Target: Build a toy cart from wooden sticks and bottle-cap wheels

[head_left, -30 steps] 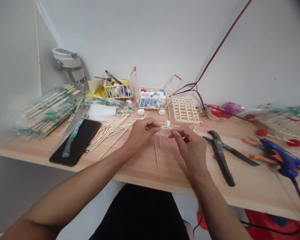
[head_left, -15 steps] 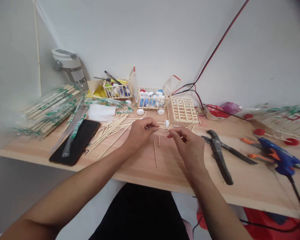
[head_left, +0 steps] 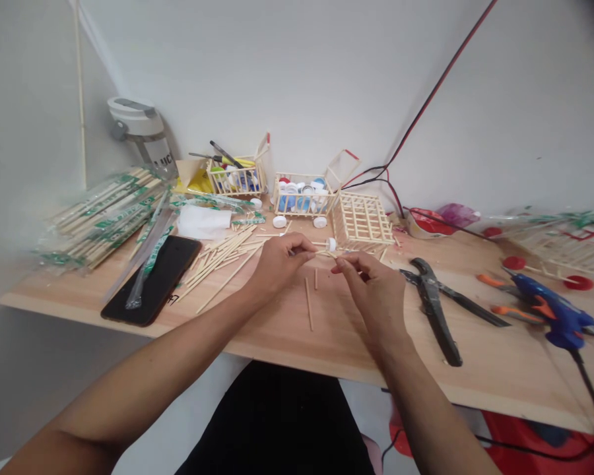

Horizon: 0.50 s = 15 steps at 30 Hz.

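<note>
I'm pinching a thin wooden stick (head_left: 321, 251) in my left fingers (head_left: 301, 246), with a white cap wheel (head_left: 331, 245) at its end. It's above the tabletop (head_left: 480, 369), near a stick cage (head_left: 362, 221). My right fingers (head_left: 344, 264) are closing narrowly beside it, holding nothing I can make out.

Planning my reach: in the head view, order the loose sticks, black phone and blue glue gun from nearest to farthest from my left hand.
1. loose wooden sticks, just left of the left hand
2. black phone, farther left
3. blue glue gun, far right
</note>
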### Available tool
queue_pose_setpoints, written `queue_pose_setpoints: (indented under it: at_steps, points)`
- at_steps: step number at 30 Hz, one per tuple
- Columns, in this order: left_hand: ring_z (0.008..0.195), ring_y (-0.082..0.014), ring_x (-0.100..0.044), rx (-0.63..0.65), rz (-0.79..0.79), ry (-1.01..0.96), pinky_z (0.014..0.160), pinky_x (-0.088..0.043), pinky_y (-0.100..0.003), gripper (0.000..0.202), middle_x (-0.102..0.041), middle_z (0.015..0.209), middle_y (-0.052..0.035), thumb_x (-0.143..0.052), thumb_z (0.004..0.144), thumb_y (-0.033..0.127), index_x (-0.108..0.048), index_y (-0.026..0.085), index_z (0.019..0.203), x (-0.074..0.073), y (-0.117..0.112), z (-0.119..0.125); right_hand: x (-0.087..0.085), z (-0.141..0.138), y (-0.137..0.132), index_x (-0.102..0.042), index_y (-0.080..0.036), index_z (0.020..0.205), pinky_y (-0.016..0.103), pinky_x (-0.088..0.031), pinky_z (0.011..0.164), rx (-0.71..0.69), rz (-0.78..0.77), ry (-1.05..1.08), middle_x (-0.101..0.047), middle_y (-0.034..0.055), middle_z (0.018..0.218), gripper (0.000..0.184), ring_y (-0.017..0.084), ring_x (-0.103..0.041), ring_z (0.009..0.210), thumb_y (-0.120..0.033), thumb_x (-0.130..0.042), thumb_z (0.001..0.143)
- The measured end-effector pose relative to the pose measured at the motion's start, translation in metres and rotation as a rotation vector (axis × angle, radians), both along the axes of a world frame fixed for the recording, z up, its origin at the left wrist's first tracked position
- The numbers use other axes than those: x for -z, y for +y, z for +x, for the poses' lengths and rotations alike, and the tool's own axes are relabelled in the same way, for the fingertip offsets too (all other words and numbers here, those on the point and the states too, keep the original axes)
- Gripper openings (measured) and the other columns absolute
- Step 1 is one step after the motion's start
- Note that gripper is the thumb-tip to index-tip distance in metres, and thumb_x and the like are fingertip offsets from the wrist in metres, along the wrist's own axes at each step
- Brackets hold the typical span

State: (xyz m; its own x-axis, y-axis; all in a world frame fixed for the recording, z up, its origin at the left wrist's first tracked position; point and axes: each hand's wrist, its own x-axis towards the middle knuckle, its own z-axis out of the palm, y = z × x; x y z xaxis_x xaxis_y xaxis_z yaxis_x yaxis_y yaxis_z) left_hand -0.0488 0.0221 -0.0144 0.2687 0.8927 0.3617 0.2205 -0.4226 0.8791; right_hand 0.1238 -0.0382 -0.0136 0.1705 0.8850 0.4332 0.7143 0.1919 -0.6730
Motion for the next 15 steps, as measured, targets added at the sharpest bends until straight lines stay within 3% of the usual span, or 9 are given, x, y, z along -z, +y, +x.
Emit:
queue_pose_setpoints:
  at_steps: [15]
  points:
    - [0.070, -0.0125, -0.060, -0.010, -0.033, 0.013, 0.070, -0.046, -0.026, 0.006, -0.070, 0.075, -0.0010, -0.065, 0.075, 0.013, -0.070, 0.015, 0.076, -0.0015, -0.0012, 0.0011, 0.0013, 0.0001, 0.0003, -0.071, -0.022, 0.077, 0.024, -0.042, 0.064, -0.011, 0.006, -0.003, -0.072, -0.0012, 0.075, 0.023, 0.012, -0.059, 0.061, -0.036, -0.057, 0.088]
